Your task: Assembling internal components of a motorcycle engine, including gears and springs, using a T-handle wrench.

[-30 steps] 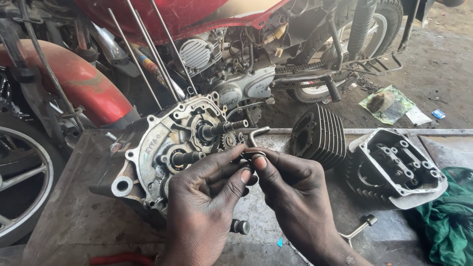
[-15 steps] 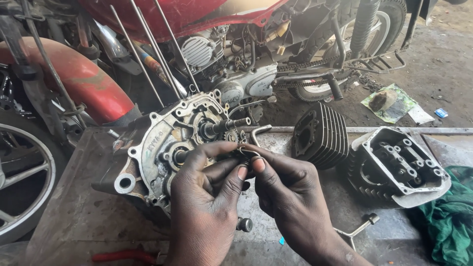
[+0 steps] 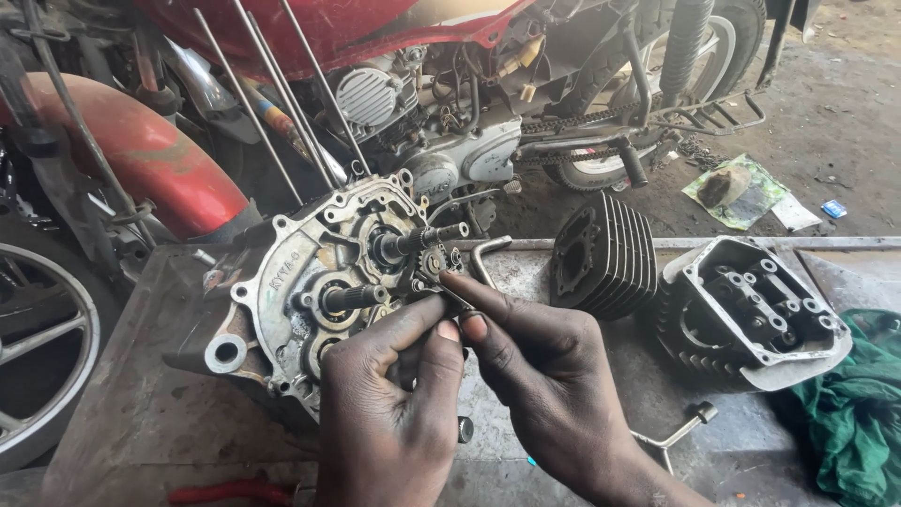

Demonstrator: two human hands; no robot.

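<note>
Both hands meet at the engine crankcase near the workbench's left edge. The right hand pinches a small gear; the left hand steadies beside it.

Crankcase sits left on the desk, cylinder and cylinder head to its right, rag far right, motorcycle behind.

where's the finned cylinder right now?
In the head view, the finned cylinder lies on its side on the metal bench, right of centre, between the open crankcase and the cylinder head, just beyond the right hand.
</note>
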